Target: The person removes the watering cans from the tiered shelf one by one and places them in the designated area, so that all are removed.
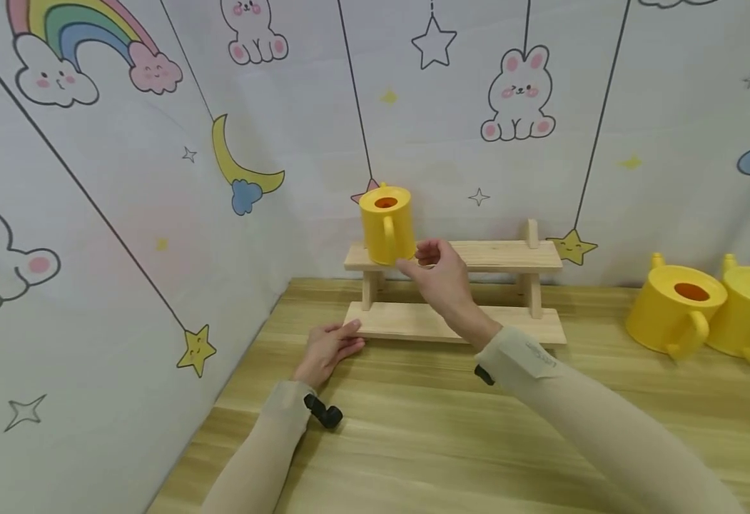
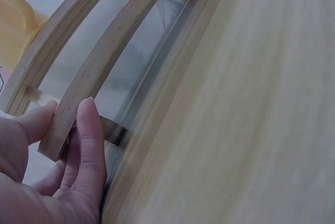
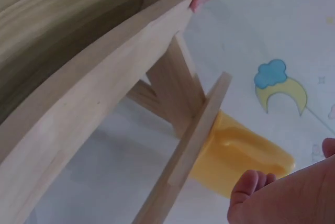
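The left hand (image 1: pixel 327 351) pinches the lower board (image 1: pixel 403 321) of a two-tier wooden shelf (image 1: pixel 487 254) at its left end. A yellow watering can (image 1: pixel 375 232) stands on the upper left, the right hand (image 1: pixel 442 278) loosely curled beside it

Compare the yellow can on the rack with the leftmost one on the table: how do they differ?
The rack can stands on the upper board of the wooden rack; the table can stands on the table. The rack can has the right hand beside it; the table can has no hand near. The rack can has no neighbouring can; the table can has another yellow can alongside. Both are yellow, upright and much the same shape.
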Demonstrator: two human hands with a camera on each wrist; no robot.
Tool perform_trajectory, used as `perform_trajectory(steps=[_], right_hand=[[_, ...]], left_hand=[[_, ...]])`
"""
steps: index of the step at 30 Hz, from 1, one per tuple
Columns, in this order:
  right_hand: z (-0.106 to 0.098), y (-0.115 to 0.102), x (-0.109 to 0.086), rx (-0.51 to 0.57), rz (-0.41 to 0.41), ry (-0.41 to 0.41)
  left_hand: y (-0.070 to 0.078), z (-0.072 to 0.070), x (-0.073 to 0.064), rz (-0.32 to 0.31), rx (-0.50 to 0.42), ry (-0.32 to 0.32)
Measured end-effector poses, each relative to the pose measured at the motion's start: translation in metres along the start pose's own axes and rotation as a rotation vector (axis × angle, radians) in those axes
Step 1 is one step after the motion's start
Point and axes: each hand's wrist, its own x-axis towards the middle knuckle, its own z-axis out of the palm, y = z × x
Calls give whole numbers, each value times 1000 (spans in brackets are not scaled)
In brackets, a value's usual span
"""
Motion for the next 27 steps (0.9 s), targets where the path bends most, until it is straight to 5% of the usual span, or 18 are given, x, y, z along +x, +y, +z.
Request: perform_trajectory(steps=[11,27], right_hand=[[31,-3,34,-8,-9,-13],[50,-7,51,-21,26,11]], left_hand=[[1,0,-3,12,-25,-3],[-2,2,0,12,-27,16]])
